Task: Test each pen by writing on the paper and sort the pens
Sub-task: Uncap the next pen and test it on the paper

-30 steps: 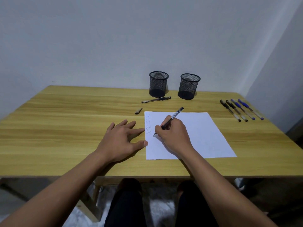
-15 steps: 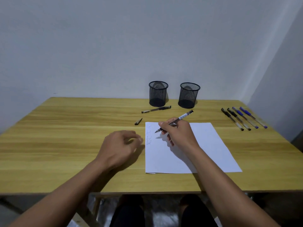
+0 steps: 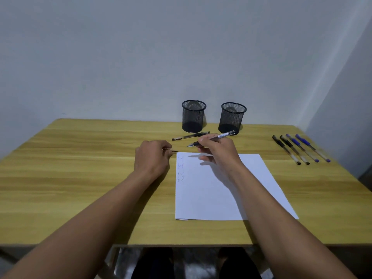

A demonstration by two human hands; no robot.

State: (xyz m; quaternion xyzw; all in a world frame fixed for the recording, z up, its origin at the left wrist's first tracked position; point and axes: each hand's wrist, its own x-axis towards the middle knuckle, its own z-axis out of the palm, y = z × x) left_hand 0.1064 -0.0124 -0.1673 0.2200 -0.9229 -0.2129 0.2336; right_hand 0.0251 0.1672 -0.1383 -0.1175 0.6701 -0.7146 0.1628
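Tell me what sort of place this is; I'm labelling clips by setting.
Probably a plain desk in a room corner: a wooden table against bare white walls, with two mesh pen cups, loose pens and a paper sheet.

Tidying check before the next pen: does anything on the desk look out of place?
Only one pen lies loose, slanted in front of the left mesh cup, apart from the four pens lined up at right. Both cups look empty. Nothing spilled or damaged.

Both forearms are bare, with no sleeves, and dark trousers (image 3: 155, 266) cover the legs below.
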